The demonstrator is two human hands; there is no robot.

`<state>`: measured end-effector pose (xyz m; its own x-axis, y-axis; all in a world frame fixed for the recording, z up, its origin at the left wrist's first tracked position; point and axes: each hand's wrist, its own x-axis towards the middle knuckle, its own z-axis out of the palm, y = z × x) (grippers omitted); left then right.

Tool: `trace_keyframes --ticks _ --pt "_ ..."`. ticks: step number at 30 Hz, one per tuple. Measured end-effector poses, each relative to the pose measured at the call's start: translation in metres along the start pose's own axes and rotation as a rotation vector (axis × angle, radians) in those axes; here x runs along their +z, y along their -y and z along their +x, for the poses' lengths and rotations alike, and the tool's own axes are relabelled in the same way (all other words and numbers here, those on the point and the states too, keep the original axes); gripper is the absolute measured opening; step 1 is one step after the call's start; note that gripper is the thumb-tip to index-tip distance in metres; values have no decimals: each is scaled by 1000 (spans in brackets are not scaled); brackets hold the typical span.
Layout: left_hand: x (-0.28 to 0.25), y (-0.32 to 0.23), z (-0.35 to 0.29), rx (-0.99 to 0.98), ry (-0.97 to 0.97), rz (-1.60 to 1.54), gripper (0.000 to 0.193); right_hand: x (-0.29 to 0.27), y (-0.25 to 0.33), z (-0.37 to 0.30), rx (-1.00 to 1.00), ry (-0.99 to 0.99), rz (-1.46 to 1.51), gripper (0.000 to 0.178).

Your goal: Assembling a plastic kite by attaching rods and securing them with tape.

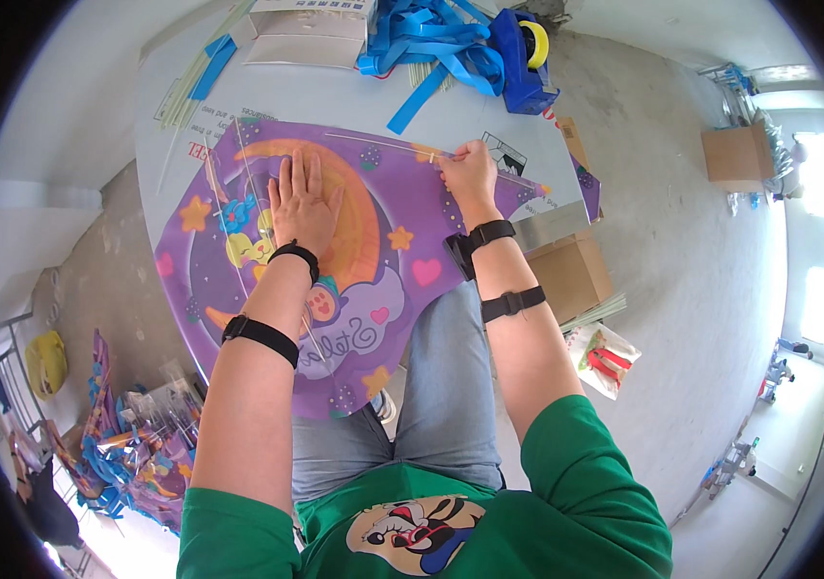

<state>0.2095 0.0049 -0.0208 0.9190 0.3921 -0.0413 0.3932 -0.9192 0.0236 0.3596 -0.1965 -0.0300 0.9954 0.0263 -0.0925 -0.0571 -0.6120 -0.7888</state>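
Note:
A purple kite lies spread over the table, its near part hanging over my lap. A large orange moon, stars and hearts are printed on it, and thin pale rods cross it and follow its far edge. My left hand rests flat on the moon, fingers stretched out, pressing the fabric. At the far edge, toward the right tip, my right hand has its fingers pinched together on the kite's edge rod. Just left of those fingertips sits a small yellowish fitting. Whatever lies beneath the right fingers is hidden.
On the table, toward the back, are an open white box, blue ribbon strips, a blue tape dispenser and pale rods. A cardboard box stands at right. Colourful packages lie at lower left.

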Motion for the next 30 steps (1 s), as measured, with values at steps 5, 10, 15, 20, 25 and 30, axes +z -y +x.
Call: trace_keyframes --ticks 5,10,15,20,25,30 --pt "2 2 0 6 -18 1 62 1 5 3 9 7 -76 33" --pt "1 -7 2 22 -33 -16 62 -11 9 13 34 53 -163 29" --pt "1 2 0 7 -26 -13 62 -21 42 9 180 279 -197 25" --pt "2 2 0 2 -32 -19 63 -37 49 19 90 500 -387 36" --pt "2 0 0 10 -34 -30 62 -32 40 27 64 297 -618 49" --pt "4 1 -1 12 -39 -35 62 -38 48 29 74 387 -630 54"
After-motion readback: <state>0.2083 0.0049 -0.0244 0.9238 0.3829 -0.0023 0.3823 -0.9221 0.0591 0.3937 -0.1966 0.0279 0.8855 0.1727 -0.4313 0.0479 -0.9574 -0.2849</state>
